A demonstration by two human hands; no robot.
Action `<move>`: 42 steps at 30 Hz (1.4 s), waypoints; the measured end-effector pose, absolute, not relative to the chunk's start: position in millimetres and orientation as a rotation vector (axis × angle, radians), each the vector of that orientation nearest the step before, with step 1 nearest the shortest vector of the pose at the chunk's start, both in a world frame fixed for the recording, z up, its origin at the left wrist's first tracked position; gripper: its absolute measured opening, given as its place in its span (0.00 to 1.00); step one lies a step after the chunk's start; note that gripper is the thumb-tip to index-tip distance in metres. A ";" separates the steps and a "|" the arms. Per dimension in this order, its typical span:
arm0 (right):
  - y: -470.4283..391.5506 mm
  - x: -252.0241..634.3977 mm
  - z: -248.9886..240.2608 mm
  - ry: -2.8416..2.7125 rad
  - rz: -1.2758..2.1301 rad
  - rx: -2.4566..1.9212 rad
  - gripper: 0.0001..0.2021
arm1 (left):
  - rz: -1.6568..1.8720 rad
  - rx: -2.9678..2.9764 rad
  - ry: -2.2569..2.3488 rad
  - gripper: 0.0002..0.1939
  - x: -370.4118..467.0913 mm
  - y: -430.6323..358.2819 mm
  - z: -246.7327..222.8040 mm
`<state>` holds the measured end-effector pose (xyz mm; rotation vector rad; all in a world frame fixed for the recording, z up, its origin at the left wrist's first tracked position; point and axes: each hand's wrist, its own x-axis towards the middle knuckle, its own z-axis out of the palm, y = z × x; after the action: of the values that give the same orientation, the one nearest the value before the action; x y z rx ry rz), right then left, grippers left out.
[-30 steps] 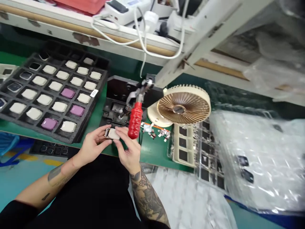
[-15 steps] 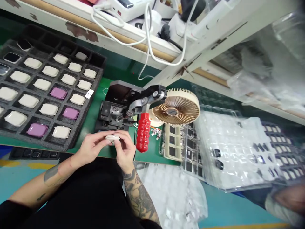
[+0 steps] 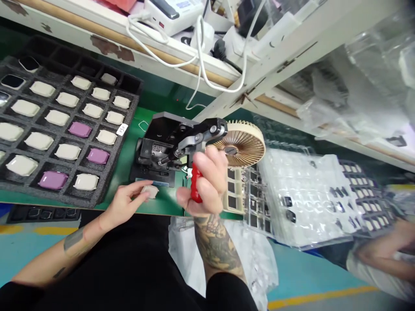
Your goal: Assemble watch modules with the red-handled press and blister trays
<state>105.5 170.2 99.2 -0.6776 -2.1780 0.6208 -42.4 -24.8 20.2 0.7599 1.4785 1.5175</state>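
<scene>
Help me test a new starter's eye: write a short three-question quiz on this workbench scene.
1. What is the right hand gripping?
a) the fan
b) the red handle
c) the white cable

2. True or false: the left hand is empty.

3. Fill in the colour: three pieces in the black tray are ____, among the pale ones.

Key: 1 b; 2 false, its fingers hold a pale piece; 3 purple.

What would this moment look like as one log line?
left hand: holds pale piece | right hand: grips red handle | fan: behind handle
</scene>
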 end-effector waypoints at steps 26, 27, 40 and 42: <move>145.5 71.6 14.2 -2.661 0.566 -0.624 0.21 | 1.434 1.441 1.832 0.16 -46.8 -52.1 39.4; 145.6 70.9 13.5 -2.634 0.585 -0.637 0.20 | 1.424 1.454 1.859 0.16 -46.4 -53.1 40.8; 110.9 154.8 41.1 -2.170 0.822 -0.763 0.26 | 0.819 1.748 2.447 0.14 -46.7 25.5 33.5; 113.3 164.4 37.6 -2.188 0.802 -0.756 0.26 | 0.630 1.753 2.465 0.15 -46.3 39.5 37.1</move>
<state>164.4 113.3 37.6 -0.7560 -2.1877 0.8023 -46.3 39.5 37.1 1.7533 2.4649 0.6303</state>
